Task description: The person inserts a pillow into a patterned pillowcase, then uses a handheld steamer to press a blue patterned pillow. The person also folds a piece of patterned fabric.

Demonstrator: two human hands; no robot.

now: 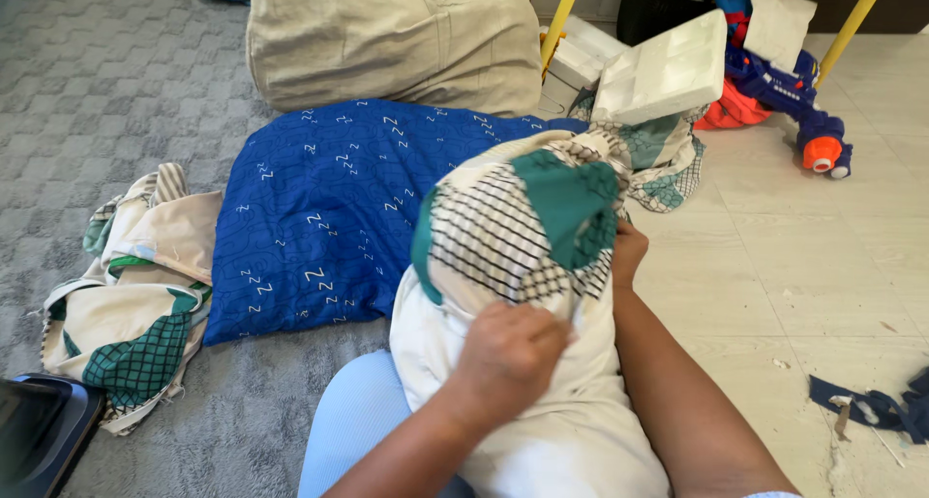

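The white pillow (542, 430) rests on the person's lap, propped upright so the green-and-cream patterned cover (527, 227) can sit over its far end. The left hand (508, 358) is knuckles-up with fingers curled, pinching the cover's edge; the right hand (627, 251) grips the far side, fingers hidden. Beyond lies a blue pillow (319, 217) on the grey carpet (87, 91).

Floor: grey, textured pile carpet (116, 72) to the left of the hands; pale cream tiles (803, 266) to their right, evenly daylit. Two slanted yellow metal poles (563, 16) rise beyond the hands. Dark blue fabric scraps (876, 406) lie on the tiles at far right.
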